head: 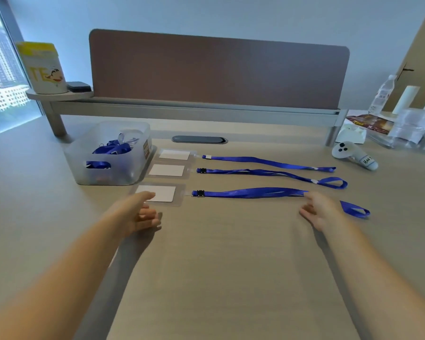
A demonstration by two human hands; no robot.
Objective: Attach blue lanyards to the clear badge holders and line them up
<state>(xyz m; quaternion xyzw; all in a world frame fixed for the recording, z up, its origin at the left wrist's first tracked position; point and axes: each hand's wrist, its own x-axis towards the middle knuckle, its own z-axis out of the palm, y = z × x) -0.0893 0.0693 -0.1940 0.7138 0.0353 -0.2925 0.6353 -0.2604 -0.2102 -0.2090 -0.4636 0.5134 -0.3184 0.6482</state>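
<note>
- Three badges lie in a row right of the bin, each clipped to a blue lanyard stretching further right
- The near badge sits closest to the person; its lanyard runs right to a loop end
- Left hand hovers loosely open and empty at the near badge's front edge
- Right hand is open and empty too, over the lanyard's far stretch, hiding part of it
- Judged step: squaring this third set; nudge the badge so it stacks in line with the two nearer the bin
- Pull the strap straight, parallel to the others, loop flat
</note>
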